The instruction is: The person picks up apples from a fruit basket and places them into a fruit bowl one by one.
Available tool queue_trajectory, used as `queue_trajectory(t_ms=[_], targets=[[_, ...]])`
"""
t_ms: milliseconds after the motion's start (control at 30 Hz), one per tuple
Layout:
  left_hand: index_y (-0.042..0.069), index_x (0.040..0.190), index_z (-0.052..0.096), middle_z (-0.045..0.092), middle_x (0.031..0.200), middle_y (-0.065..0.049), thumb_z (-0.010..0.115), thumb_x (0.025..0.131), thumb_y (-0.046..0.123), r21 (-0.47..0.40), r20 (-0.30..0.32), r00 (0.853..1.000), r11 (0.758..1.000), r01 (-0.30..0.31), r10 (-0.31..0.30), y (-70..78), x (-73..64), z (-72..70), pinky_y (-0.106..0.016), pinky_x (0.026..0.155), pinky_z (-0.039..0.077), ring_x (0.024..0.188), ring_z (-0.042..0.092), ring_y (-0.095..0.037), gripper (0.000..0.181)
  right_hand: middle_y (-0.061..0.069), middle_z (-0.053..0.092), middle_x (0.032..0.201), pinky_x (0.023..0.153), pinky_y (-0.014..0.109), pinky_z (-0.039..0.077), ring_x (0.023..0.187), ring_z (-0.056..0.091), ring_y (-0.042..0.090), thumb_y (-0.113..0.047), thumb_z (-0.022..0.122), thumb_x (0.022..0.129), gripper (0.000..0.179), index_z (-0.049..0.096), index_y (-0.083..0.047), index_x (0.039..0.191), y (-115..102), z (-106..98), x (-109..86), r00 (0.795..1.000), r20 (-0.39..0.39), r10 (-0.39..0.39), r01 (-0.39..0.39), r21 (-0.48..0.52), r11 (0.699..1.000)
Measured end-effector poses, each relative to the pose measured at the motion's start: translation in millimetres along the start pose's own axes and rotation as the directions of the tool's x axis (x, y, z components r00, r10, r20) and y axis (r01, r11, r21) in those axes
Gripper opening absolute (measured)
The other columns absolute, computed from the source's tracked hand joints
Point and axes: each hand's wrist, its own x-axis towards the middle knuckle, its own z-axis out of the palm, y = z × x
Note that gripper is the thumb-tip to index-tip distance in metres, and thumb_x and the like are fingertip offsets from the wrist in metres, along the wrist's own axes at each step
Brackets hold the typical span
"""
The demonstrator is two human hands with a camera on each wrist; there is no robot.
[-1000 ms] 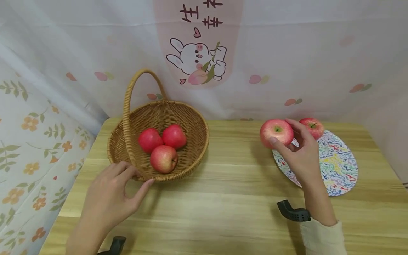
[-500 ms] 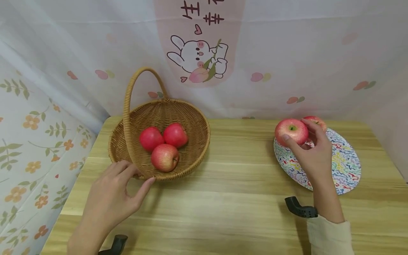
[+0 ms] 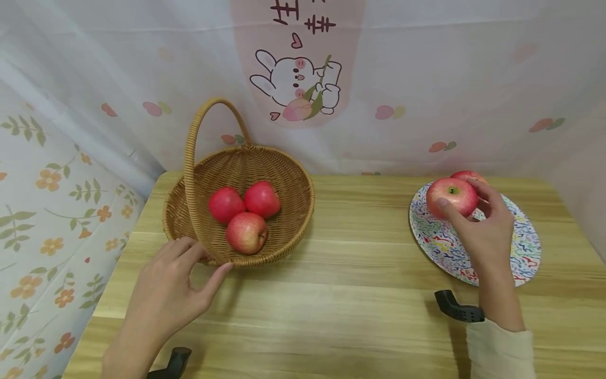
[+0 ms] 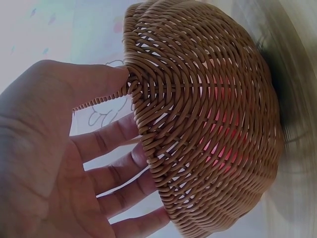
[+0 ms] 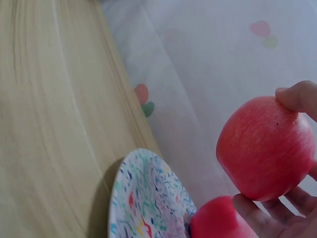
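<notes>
The wooden counter (image 3: 341, 295) fills the lower part of the head view, with a cloth wall behind it. At about 10 o'clock on the counter sits a big woven basket (image 3: 289, 173) with a tall handle. Three red apples (image 3: 246, 232) lie close together inside it. The left hand (image 3: 165, 295) is at the basket's near rim at 6 o'clock, thumb and fingers touching the weave; its grip is wide, with fingers spread and fairly straight. At 3 o'clock lies a plate (image 3: 525, 247) with a bright squiggle pattern. The right hand (image 3: 487, 237) is over the plate, its grip curled round a red apple (image 3: 451, 196) held above the plate's far side. Another apple (image 3: 466, 175) sits on the plate just behind, at 12 o'clock
</notes>
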Motion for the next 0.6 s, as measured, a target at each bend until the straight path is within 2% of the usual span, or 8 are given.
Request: queue_trajectory(t_ms=[133,233,333,500,600], targets=[[0.008,0.089,0.072,0.068,0.091,-0.003,0.086,0.081,0.033,-0.008,0.008,1.000,1.000,-0.006,0.006,-0.2,0.5,0.7,-0.047,0.068,0.056,0.084,0.066,-0.025,0.030,-0.009,0.057,0.138,0.080,0.004,0.050,0.120,0.054,0.009,-0.015,0.087,0.088,0.063,0.063,-0.024,0.146,1,-10,5.0,0.997,-0.046,0.059,-0.053,0.120,0.991],[0.008,0.091,0.072,0.069,0.092,-0.003,0.086,0.081,0.033,-0.007,0.016,1.000,1.000,0.001,0.000,-1.1,0.6,0.4,-0.048,0.068,0.057,0.087,0.066,-0.026,0.031,-0.006,0.059,0.135,0.078,0.005,0.051,0.118,0.055,0.011,-0.010,0.088,0.086,0.062,0.065,-0.019,0.142,4,-17,8.8,0.991,-0.086,0.107,-0.083,0.244,0.966],[0.007,0.091,0.073,0.069,0.092,-0.004,0.086,0.081,0.033,-0.003,0.013,1.000,1.000,0.001,-0.001,-1.5,0.5,0.0,-0.048,0.068,0.057,0.086,0.066,-0.026,0.031,-0.005,0.060,0.133,0.077,0.005,0.052,0.116,0.056,0.011,-0.008,0.089,0.084,0.061,0.067,-0.018,0.141,9,-23,11.8,0.981,-0.126,0.148,-0.103,0.313,0.944],[0.007,0.092,0.072,0.069,0.092,-0.004,0.086,0.081,0.033,-0.005,0.010,1.000,1.000,-0.002,0.002,-1.3,0.3,0.3,-0.048,0.068,0.056,0.085,0.066,-0.025,0.030,-0.005,0.061,0.128,0.077,0.005,0.051,0.110,0.055,0.010,-0.006,0.089,0.082,0.060,0.068,-0.017,0.137,15,-34,17.4,0.967,-0.192,0.168,-0.089,0.365,0.927],[0.008,0.090,0.072,0.069,0.091,-0.003,0.086,0.081,0.033,-0.002,0.010,1.000,1.000,0.002,-0.002,-1.3,-0.1,0.2,-0.047,0.066,0.056,0.084,0.066,-0.025,0.030,-0.005,0.061,0.128,0.077,0.005,0.051,0.109,0.055,0.010,-0.005,0.089,0.082,0.060,0.068,-0.016,0.137,18,-39,20.8,0.964,-0.200,0.174,-0.086,0.385,0.919]])
